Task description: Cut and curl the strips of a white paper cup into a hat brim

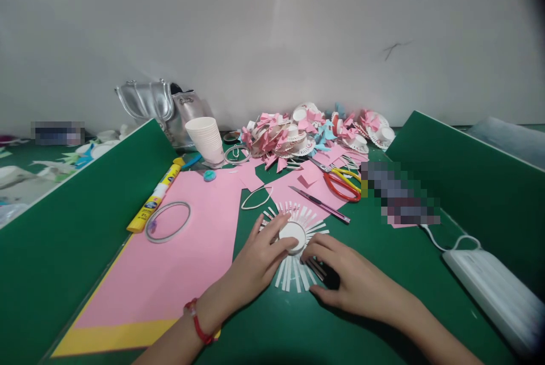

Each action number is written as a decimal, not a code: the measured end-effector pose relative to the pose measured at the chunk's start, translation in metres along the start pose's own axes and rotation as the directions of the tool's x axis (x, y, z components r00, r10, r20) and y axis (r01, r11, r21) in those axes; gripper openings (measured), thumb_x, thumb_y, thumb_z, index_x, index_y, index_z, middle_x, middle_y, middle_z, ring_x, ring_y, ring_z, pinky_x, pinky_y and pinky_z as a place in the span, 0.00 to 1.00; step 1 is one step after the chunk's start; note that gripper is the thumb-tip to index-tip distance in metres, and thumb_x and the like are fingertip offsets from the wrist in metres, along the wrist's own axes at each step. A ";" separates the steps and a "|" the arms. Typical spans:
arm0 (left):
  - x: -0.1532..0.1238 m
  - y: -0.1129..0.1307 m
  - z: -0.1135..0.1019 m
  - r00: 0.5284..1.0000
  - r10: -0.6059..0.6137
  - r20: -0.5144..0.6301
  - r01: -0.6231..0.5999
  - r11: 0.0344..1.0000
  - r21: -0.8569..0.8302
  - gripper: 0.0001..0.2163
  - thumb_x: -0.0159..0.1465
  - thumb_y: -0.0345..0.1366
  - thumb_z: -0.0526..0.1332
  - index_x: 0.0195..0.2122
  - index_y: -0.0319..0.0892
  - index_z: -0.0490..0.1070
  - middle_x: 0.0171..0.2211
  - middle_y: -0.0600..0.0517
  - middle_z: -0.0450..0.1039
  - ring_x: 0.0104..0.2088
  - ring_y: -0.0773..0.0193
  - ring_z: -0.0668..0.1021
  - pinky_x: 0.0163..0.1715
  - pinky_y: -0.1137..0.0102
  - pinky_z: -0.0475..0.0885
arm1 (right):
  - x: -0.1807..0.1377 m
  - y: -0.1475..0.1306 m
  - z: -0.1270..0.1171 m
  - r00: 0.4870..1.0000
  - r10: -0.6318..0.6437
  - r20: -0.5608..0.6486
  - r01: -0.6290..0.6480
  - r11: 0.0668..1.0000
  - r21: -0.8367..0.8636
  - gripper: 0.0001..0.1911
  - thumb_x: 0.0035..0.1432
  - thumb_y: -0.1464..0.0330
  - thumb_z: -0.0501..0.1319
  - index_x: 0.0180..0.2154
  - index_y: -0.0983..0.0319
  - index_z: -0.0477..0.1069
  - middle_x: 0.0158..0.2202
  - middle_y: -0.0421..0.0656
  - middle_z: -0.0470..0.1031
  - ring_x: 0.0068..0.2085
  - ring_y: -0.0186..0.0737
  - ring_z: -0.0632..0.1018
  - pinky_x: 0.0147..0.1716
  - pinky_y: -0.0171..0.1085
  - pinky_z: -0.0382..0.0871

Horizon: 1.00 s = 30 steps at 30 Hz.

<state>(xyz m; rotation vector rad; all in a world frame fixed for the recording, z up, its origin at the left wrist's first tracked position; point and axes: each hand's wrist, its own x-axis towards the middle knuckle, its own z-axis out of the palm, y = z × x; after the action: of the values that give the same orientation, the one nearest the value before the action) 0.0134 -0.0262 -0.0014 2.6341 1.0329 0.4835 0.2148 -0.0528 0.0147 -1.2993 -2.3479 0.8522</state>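
Green tabletop (255, 334), near zone: bare L hand (268, 248) and bare R hand (340, 268) flank 1 white paper cup w/ sides slit into narrow strips (298, 233), which lies at ctr., strips fanned out flat. L hand: fingers spread, thumb on the round base disc, fingertips toward its far L edge. R hand: fingers curled at the R-side strips, thumb apart near the strip ends; pinch on a strip can't be confirmed.

Handling (est.): v. light; disc fairly stiff, strips thin, springy, easily creased or torn at the root. Slip risk low-mod.: dry paper, but little wt. to hold it down. Grip pt.: disc or its raised rim; avoid lifting by a single strip.

Orientation: base appears uppermost. Radial part, no clear long axis in plan; ctr. axis approx. vertical thru disc. Strips point outward: near set toward the person, far set toward the wall.

Beyond cup: slim craft knife w/ dark-and-pink handle (330, 210), long axis slanting far-L to near-R; then red-handled metal scissors (356, 198). Farther: heap of white, pink & blue paper pieces (281, 141); stack of plain white paper cups (204, 138) to its L.
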 end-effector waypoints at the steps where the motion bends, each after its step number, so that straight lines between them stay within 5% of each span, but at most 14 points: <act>1: -0.001 0.001 0.000 0.999 0.017 -0.041 -0.016 1.000 0.014 0.13 0.62 0.25 0.47 0.43 0.43 0.65 0.54 0.44 0.59 0.55 0.57 0.61 0.53 0.52 0.54 | 0.000 0.000 0.000 1.000 0.014 0.001 -0.014 1.000 0.009 0.14 0.45 0.73 0.61 0.37 0.58 0.65 0.38 0.40 0.67 0.39 0.39 0.68 0.36 0.35 0.64; 4: -0.007 0.010 -0.002 0.991 0.095 -0.093 -0.092 0.995 0.038 0.11 0.59 0.24 0.49 0.37 0.41 0.68 0.39 0.44 0.68 0.41 0.58 0.69 0.45 0.57 0.62 | 0.000 -0.001 0.003 1.000 0.026 -0.004 -0.026 0.999 0.034 0.15 0.44 0.73 0.61 0.36 0.58 0.64 0.38 0.40 0.66 0.39 0.40 0.67 0.37 0.37 0.63; 6: -0.010 0.016 -0.003 0.991 0.128 -0.022 -0.127 0.991 0.037 0.11 0.58 0.25 0.50 0.36 0.41 0.69 0.33 0.46 0.68 0.35 0.60 0.69 0.38 0.62 0.65 | 0.001 0.000 0.004 1.000 0.026 -0.006 -0.026 0.999 0.046 0.15 0.43 0.73 0.61 0.36 0.59 0.64 0.38 0.40 0.66 0.39 0.41 0.67 0.37 0.37 0.63; 12: -0.011 0.022 -0.007 0.976 0.135 0.169 -0.143 0.989 0.033 0.14 0.58 0.26 0.51 0.44 0.44 0.65 0.36 0.46 0.66 0.36 0.58 0.68 0.35 0.64 0.65 | 0.002 0.003 0.004 1.000 0.017 -0.008 -0.017 0.997 0.079 0.15 0.43 0.76 0.59 0.36 0.59 0.63 0.37 0.41 0.66 0.39 0.40 0.67 0.36 0.35 0.62; 30: -0.012 0.015 -0.009 0.975 0.181 0.132 -0.178 0.984 -0.030 0.12 0.60 0.27 0.49 0.41 0.41 0.68 0.35 0.45 0.67 0.35 0.60 0.68 0.35 0.64 0.64 | 0.004 -0.005 0.024 0.982 0.102 -0.156 -0.103 0.995 0.003 0.14 0.40 0.74 0.57 0.33 0.61 0.58 0.34 0.41 0.63 0.35 0.41 0.64 0.33 0.39 0.55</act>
<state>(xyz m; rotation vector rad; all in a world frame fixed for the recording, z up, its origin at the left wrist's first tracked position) 0.0106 -0.0436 0.0100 2.7151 0.7509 0.3445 0.1964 -0.0599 -0.0005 -1.4451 -2.1801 0.7456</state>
